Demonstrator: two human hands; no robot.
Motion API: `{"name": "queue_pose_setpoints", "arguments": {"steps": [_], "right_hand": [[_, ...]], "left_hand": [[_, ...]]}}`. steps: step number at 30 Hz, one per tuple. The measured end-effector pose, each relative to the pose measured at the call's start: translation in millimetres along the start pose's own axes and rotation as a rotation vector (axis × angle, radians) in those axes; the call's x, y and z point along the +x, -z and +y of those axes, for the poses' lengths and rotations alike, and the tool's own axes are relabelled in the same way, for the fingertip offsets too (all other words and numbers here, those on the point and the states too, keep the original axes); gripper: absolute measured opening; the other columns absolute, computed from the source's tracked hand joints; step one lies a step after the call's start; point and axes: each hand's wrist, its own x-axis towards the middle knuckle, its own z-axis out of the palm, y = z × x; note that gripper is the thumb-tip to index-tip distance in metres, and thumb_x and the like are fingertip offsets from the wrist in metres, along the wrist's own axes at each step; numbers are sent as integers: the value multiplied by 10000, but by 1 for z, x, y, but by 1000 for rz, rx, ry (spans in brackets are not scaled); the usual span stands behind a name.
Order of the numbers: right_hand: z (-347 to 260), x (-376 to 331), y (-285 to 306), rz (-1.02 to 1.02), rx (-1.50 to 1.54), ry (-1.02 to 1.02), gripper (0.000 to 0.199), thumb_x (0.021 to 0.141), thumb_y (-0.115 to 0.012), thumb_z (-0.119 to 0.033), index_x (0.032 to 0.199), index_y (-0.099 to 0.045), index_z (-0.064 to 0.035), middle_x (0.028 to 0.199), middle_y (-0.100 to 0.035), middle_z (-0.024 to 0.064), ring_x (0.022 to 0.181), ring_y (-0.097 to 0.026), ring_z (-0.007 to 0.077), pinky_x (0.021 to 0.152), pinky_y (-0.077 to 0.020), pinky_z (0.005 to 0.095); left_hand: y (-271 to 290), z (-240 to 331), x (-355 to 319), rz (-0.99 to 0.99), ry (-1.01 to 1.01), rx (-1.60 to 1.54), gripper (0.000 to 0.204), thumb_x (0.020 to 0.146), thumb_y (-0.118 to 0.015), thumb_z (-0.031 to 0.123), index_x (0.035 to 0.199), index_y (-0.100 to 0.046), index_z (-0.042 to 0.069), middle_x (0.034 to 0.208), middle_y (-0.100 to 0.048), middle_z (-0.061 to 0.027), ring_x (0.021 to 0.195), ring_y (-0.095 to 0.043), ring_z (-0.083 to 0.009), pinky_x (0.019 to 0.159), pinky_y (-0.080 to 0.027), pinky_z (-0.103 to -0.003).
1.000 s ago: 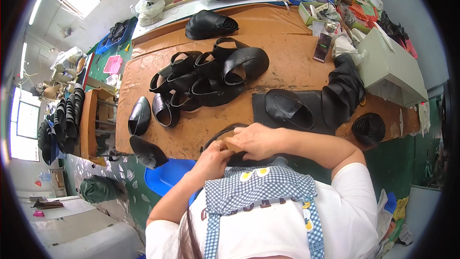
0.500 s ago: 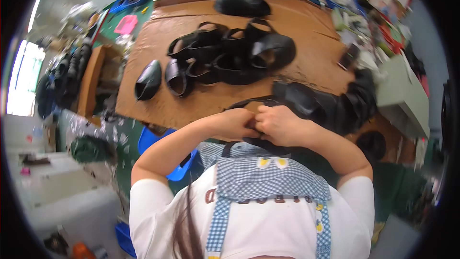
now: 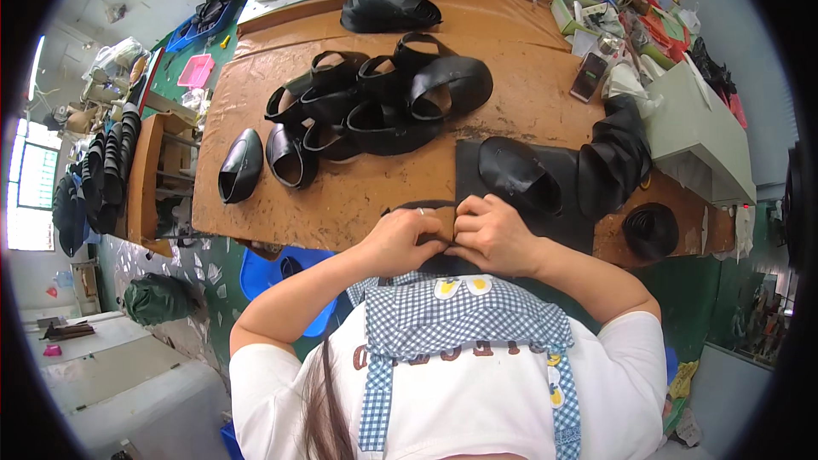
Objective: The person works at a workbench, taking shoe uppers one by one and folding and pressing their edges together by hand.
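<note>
At the table's front edge, both hands meet on a black shoe upper (image 3: 443, 265) with tan lining. My left hand (image 3: 397, 240), a ring on one finger, pinches its left side. My right hand (image 3: 496, 237) has its fingers bent over the opposite side, fingertips almost touching the left ones. Much of the piece is hidden under the hands. Just beyond my right hand, another black leather upper (image 3: 518, 175) lies on a dark flat mat (image 3: 573, 238). Farther left, several black uppers (image 3: 388, 123) sit bunched together, with a single one (image 3: 241, 166) standing apart from them.
A larger black leather piece (image 3: 390, 7) lies at the table's far side. Stacked black pieces (image 3: 615, 158) and a black roll (image 3: 650, 231) are on the right, beside a pale box (image 3: 703, 136). A phone (image 3: 589, 77) lies farther back. Below the table's left side is a blue bin (image 3: 260, 274).
The view has shifted, so the table and the shoe pieces appear farther left. Both hands remain on the held upper, with the fingers repositioned along it.
</note>
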Motion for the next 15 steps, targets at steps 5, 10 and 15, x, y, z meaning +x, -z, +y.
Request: {"name": "queue_pose_setpoints", "arguments": {"steps": [5,10,15], "right_hand": [[0,2,32,-202,304,-129,248,762,-743,-201,926,-640,-46,915,-586,102,878,-551,280,769,-442,391],[22,-23,2,-346,785,-407,218,803,-706,-135,955,-630,2,896,-545,87,878,-566,209,778,-457,333],[24,-30,-7,-343,1022,-356,156,858,-661,-112,957,-629,4,903,-538,50,934,-550,143,844,-435,293]], "left_hand": [[6,15,9,2,88,-196,111,747,-724,32,855,-710,7,801,-646,-115,740,-642,-255,648,-487,-333],[-18,19,0,107,47,-309,120,735,-767,5,844,-717,9,745,-605,-70,667,-572,-155,565,-443,-266],[-29,4,-11,231,-522,169,180,649,-710,12,817,-660,52,749,-543,-57,710,-581,-223,591,-486,-335]]}}
